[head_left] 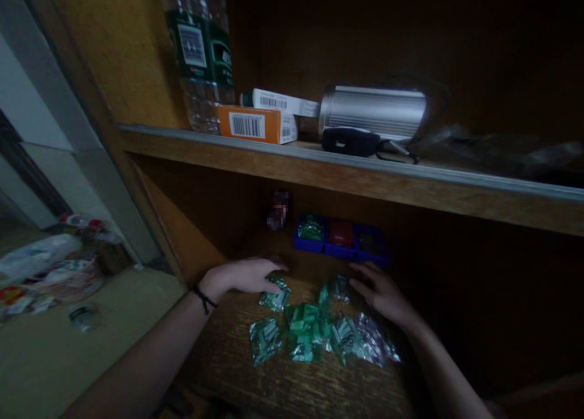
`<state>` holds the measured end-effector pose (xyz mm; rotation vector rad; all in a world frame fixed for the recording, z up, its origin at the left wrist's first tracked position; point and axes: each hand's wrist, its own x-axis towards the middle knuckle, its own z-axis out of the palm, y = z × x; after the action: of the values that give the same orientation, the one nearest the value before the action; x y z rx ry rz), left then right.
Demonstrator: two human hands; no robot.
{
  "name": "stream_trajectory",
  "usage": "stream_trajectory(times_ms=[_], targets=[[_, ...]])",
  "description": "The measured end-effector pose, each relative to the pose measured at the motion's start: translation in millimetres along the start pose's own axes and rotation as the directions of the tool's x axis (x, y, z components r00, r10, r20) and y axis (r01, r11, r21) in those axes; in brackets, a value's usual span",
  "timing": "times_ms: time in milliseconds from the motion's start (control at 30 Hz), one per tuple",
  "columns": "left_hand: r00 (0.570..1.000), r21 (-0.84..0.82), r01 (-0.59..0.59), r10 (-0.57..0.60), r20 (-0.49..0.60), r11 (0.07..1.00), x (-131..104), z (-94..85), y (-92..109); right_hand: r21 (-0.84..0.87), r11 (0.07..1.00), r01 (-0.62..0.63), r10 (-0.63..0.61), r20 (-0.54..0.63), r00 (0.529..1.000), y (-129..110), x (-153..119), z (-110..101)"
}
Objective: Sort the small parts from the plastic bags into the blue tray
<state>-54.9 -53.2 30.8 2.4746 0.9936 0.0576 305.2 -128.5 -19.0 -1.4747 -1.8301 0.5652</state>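
Several small clear packets with green pieces (305,331) lie in a loose group on the wooden shelf board (255,385). My left hand (253,275) reaches in from the left, fingers apart, its thumb over a green packet (275,295). On the right, my right hand (376,290) has its fingers spread beside a dark clear packet (340,289); nothing shows in its grasp. Behind both hands sits a blue tray (310,245) with three compartments: green packets in the left one, something red in the middle, dark contents in the right.
An upper shelf edge (319,176) crosses above the hands. It bears a plastic bottle (201,60), an orange box (250,124), a silver cylinder (374,112) and a black case (350,141). A basket of litter (73,279) stands on the floor at left.
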Motion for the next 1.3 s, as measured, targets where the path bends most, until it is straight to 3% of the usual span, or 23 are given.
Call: stream_trajectory(times_ms=[100, 233, 467, 600, 733, 833, 933, 1033, 1167, 1300], targets=[[0.996, 0.008, -0.061, 0.061, -0.063, 0.998, -7.0, 10.3, 3.2, -0.005, 0.997, 0.071, -0.070, 0.093, 0.993, -5.7, -2.4, 9.0], [0.985, 0.009, -0.068, 0.068, -0.155, 0.998, -7.8, 17.1, 6.8, 0.006, 0.995, 0.096, -0.096, 0.107, 0.990, -5.7, -1.3, 12.1], [0.949, -0.075, -0.050, 0.024, -0.315, 0.996, 3.3, 1.2, 6.6, 0.007, 0.999, 0.048, -0.049, 0.018, 0.999, -7.7, 0.5, 7.3], [0.902, -0.133, -0.078, 0.014, -0.432, 0.988, 32.3, -18.0, 3.4, 0.091, 0.996, -0.012, 0.015, -0.029, 0.999, -3.2, 1.2, 6.2], [0.824, -0.140, -0.165, 0.058, -0.564, 0.976, 81.3, -36.1, 10.4, 0.181, 0.983, -0.018, 0.033, -0.082, 0.996, 3.4, 2.8, 4.2], [0.798, -0.080, -0.130, 0.056, -0.600, 0.988, 120.4, -40.0, 15.0, 0.225, 0.974, -0.008, 0.036, -0.121, 0.992, 7.5, 4.4, 2.0], [0.825, -0.020, -0.043, 0.024, -0.565, 0.999, 149.6, -34.5, 11.9, 0.286, 0.958, 0.004, 0.046, -0.168, 0.985, 11.6, 6.1, 0.5], [0.860, -0.019, -0.007, -0.004, -0.510, 1.000, 164.2, -28.5, 3.4, 0.331, 0.944, 0.001, 0.065, -0.188, 0.980, 15.1, 7.5, -0.6], [0.889, -0.020, -0.015, 0.004, -0.458, 1.000, 168.4, -33.6, -5.0, 0.293, 0.956, -0.011, 0.069, -0.188, 0.980, 15.7, 8.0, -3.0], [0.945, 0.012, -0.066, 0.066, -0.319, 0.998, 166.3, -48.3, -5.4, 0.275, 0.961, -0.030, 0.097, -0.235, 0.967, 11.6, 6.9, -6.3]])
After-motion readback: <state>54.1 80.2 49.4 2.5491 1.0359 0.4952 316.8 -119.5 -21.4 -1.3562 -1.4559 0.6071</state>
